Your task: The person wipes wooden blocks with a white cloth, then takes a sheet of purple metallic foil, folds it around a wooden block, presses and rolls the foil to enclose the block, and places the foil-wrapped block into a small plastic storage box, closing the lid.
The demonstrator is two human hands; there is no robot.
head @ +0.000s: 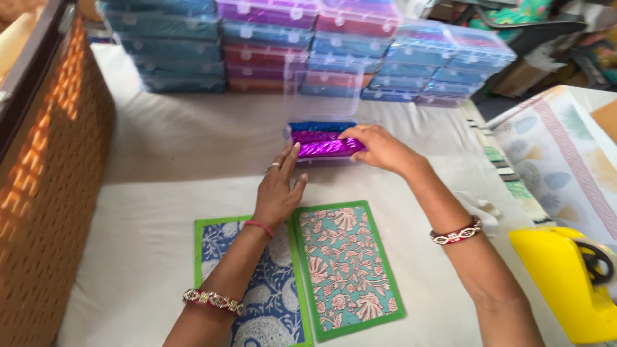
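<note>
A folded shiny purple cloth [324,145] with a blue edge lies in a clear plastic box [321,96] whose lid stands up behind it. My right hand [379,146] presses down on the cloth's right end, fingers bent over it. My left hand [279,189] lies flat with fingers together, its tips touching the cloth's left front edge. Two printed cards sit near me: a teal floral one [350,273] with a green border and a blue-and-white one [273,302] partly under my left forearm.
Stacks of clear boxes filled with coloured cloth [308,48] line the back of the white-covered surface [148,231]. A woven brown panel [48,186] stands on the left. A yellow tape dispenser [569,283] sits at the right, with a patterned cloth [559,154] beyond it.
</note>
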